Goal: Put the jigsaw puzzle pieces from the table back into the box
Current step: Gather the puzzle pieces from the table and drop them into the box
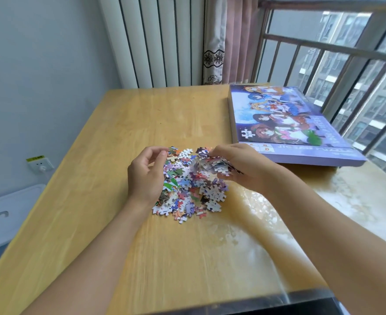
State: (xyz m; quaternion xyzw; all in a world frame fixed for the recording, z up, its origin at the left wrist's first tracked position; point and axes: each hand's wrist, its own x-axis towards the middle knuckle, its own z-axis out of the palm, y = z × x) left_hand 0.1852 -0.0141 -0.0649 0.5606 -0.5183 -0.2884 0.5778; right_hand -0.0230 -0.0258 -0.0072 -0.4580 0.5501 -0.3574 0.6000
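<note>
A loose heap of jigsaw puzzle pieces [187,189] lay near the middle of the wooden bench [96,155], colourful faces and pale backs mixed together. The right hand [239,165] was raised just above the far right part of the heap, its fingers [219,151] curled round a clump of pieces [212,163] lifted off the pile. The left hand [145,176] sat at the left edge of the heap, its fingers [158,153] loosely bent and fairly wide, the palm turned toward the pieces and its lower edge touching them; whether it held any piece could not be told. To the far right of the heap, apart from it, the box [289,123] lay flat on the bench with its printed cartoon lid on top and closed, its near edge just beyond the right hand. Behind the box ran a window with a metal railing [323,48], with tower blocks outside. A pink curtain [233,42] hung at the far edge, beside a white ribbed radiator [155,42]. On the left wall sat a white socket [41,165], and below it a white plastic container [3,214].
</note>
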